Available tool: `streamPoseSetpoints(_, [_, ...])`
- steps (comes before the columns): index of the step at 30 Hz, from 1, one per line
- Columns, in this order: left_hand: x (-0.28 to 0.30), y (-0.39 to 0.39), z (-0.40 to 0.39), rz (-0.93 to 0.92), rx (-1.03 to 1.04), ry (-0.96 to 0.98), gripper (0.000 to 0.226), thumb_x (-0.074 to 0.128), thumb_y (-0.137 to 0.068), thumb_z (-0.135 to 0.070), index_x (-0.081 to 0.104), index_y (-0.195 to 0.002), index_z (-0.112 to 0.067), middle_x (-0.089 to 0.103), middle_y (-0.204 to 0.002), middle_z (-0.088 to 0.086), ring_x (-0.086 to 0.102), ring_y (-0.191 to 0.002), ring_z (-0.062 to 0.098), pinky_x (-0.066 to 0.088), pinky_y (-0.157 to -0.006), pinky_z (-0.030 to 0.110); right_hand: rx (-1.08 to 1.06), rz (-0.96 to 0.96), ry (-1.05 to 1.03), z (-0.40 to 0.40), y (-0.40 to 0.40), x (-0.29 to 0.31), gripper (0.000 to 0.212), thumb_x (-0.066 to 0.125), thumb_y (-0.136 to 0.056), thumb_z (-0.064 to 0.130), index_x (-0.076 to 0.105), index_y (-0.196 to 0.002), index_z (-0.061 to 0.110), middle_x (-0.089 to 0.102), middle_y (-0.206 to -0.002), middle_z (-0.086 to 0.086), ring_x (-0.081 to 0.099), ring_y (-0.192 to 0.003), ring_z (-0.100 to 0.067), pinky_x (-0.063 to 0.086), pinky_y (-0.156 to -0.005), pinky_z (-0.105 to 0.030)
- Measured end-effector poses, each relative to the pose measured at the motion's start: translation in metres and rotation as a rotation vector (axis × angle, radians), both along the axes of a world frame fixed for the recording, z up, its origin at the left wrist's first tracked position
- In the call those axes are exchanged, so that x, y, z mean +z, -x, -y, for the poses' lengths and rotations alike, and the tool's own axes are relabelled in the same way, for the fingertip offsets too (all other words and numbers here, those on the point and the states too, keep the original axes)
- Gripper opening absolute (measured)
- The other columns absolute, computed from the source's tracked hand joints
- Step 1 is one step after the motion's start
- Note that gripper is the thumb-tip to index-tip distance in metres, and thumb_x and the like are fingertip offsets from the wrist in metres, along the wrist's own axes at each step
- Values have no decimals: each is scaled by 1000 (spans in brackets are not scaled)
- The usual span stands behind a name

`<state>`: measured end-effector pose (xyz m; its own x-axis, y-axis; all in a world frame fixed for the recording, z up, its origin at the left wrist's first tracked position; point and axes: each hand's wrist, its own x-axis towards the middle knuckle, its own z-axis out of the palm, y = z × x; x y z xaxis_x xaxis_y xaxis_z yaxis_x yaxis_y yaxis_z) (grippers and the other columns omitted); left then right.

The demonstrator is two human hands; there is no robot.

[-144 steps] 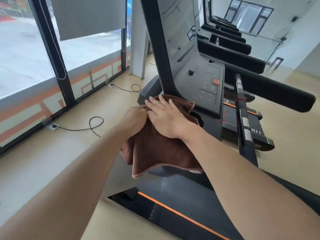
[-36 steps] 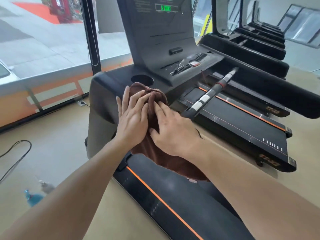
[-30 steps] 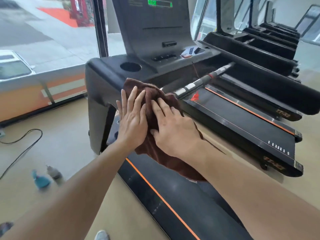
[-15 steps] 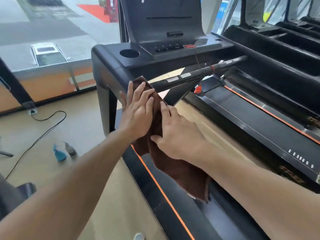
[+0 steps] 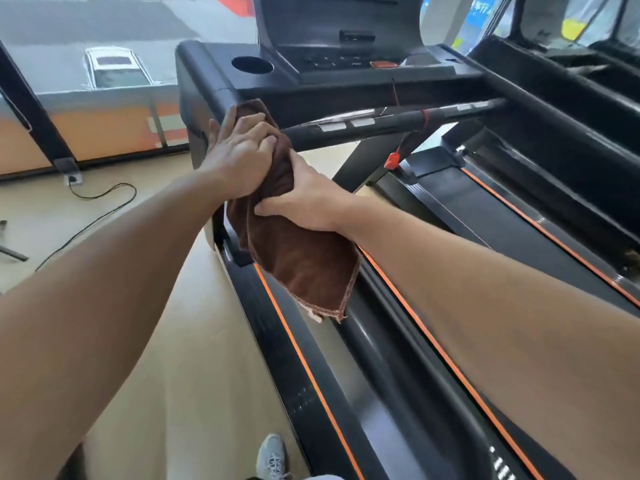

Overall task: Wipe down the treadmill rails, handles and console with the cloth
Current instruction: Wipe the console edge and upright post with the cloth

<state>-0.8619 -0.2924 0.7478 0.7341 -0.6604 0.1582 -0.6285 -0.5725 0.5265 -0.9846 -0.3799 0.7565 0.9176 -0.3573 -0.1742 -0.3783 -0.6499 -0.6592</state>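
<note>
A brown cloth is draped over the left handrail of the black treadmill, where the rail curves down from the console. My left hand clasps the upper part of the cloth against the rail. Just below it, my right hand grips the cloth, and the cloth's loose end hangs down towards the deck. The console with its cup holder and red button rises behind. The front cross handle runs to the right from my hands.
Orange-striped side rails flank the belt below. A second treadmill stands close on the right. A wall socket and black cable lie on the beige floor at the left by the window. My grey shoe shows at the bottom.
Both hands have slid the cloth from the console's left top corner down the curved rail. My fingers, flat on the cloth before, now curl around it.
</note>
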Motion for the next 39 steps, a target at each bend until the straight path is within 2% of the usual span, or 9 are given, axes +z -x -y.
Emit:
streamPoseSetpoints(3, [-3, 33, -6, 1, 0, -11, 42, 25, -110, -33, 53, -141, -35, 21, -167, -7, -9, -157, 20, -15, -124, 50, -6, 17, -10, -3, 29, -5, 138, 72, -40, 64, 20, -161, 26, 49, -151, -1, 50, -135, -21, 44, -112, -41])
streamPoseSetpoints(11, [-12, 151, -23, -98, 4, 126, 38, 29, -109, -30, 56, -136, -34, 20, -167, -9, -12, -156, 18, -13, -124, 48, 30, 47, -41, -19, 151, -7, 131, 75, -44, 59, 22, -159, 24, 48, -148, -1, 51, -132, -20, 46, -110, -41])
streamPoseSetpoints(16, [-20, 243, -34, -129, 45, 219, 37, 29, -109, -28, 55, -136, -31, 15, -169, -5, -15, -156, 20, -15, -124, 43, 25, 85, -60, -31, 243, -12, 121, 75, -51, 56, 23, -158, 36, 53, -143, 4, 56, -126, -17, 49, -107, -41])
streamPoseSetpoints(23, [-41, 330, -47, -116, 44, 329, 46, 23, -100, -40, 52, -136, -37, 20, -167, -6, -13, -156, 15, -12, -125, 40, -141, 323, -4, -68, 354, -45, 90, 76, -85, 47, 21, -156, 41, 44, -151, 12, 55, -127, -16, 48, -102, -37])
streamPoseSetpoints(28, [-42, 331, -52, -52, -3, 281, 43, 28, -103, -36, 53, -138, -35, 18, -167, -8, -15, -154, 9, -15, -123, 37, -212, 396, -18, -83, 361, -51, 86, 72, -90, 48, 17, -156, 43, 44, -152, 16, 58, -124, -12, 50, -101, -39])
streamPoseSetpoints(31, [-41, 309, -46, -45, -3, 273, 33, 35, -108, -31, 60, -128, -37, 25, -164, -13, -12, -154, 4, -15, -123, 36, -153, 393, -9, -75, 348, -45, 85, 70, -91, 51, 17, -157, 41, 41, -153, 16, 56, -125, -10, 48, -100, -33])
streamPoseSetpoints(33, [-39, 288, -37, -53, 23, 295, 29, 38, -109, -26, 64, -116, -38, 31, -161, -15, -9, -154, 4, -17, -121, 32, -80, 336, 47, -63, 331, -36, 85, 66, -92, 55, 17, -159, 40, 35, -156, 18, 51, -130, -11, 43, -102, -30])
streamPoseSetpoints(37, [-30, 244, -22, -41, 105, 273, 30, 44, -107, -24, 72, -111, -35, 38, -157, -18, -4, -154, 3, -29, -105, 13, 82, 76, 45, -34, 280, -15, 96, 60, -90, 58, 0, -162, 38, 30, -162, 11, 48, -136, -22, 42, -112, -45])
streamPoseSetpoints(39, [-26, 227, -19, -46, 97, 226, 32, 41, -107, -28, 70, -114, -37, 35, -159, -17, -5, -155, 5, -30, -111, 21, 113, -8, -45, -23, 254, -9, 101, 62, -88, 57, -5, -162, 39, 30, -163, 7, 46, -138, -25, 42, -113, -48])
